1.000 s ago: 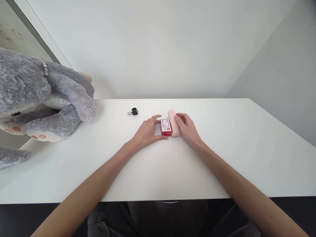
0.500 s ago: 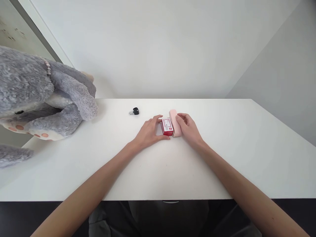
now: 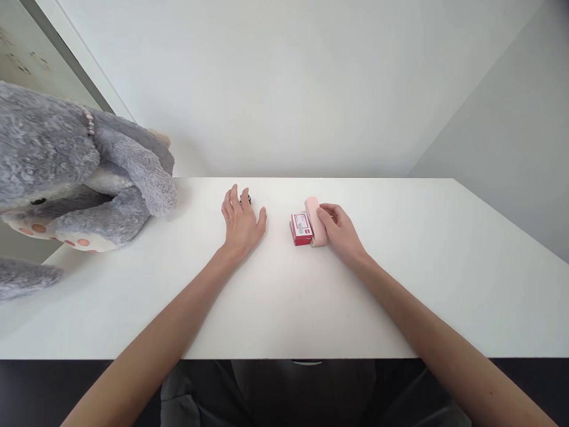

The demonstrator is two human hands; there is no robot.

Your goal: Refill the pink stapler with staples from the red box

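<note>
My left hand (image 3: 242, 222) is open, its fingers spread over a small black-and-silver tool (image 3: 248, 200) that looks like a staple remover. Most of that tool is hidden beneath the fingers, and I cannot tell whether they touch it. My right hand (image 3: 341, 231) grips the right side of a pink stapler (image 3: 315, 220), thumb on top and fingers curled along its edge. The stapler lies lengthwise on the table. Against its left side sits a small red-and-white box (image 3: 301, 229), probably of staples, which neither hand touches.
A large grey plush toy (image 3: 128, 172) with a bead string takes up the left end of the white table (image 3: 284, 308). Behind the table's far edge rises a white wall (image 3: 284, 89). The front edge runs above my lap.
My left hand has let go of the red-and-white box and moved left, over the black tool. My right hand, the stapler and the box have stayed in place.
</note>
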